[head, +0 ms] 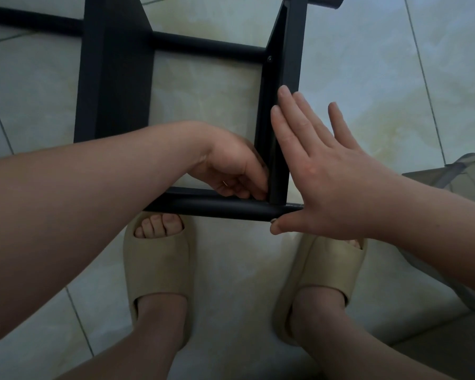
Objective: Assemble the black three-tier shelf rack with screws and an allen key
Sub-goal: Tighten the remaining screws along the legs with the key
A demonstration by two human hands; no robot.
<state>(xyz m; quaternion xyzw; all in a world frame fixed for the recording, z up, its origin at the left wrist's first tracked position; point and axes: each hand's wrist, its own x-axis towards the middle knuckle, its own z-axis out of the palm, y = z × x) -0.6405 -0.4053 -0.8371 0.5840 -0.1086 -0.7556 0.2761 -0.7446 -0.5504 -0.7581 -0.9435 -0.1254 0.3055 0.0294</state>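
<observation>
A pale tiled floor [203, 105] carried the black shelf rack [115, 78], just ahead of two feet in beige slippers [159, 270]. The right hand [327, 182] pressed flat, fingers straight, against the outside of the rack's side rail [291, 50]. The left hand [231, 168] curled its fingers into the inner corner beside a round bar [217, 208]; whether they held anything could not be told.

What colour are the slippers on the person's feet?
Beige open-toe slide slippers, clearest in the head view.

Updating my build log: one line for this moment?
left hand: curled at black tubular rack frame inner corner, grip unclear | right hand: flat, braces outer side
</observation>
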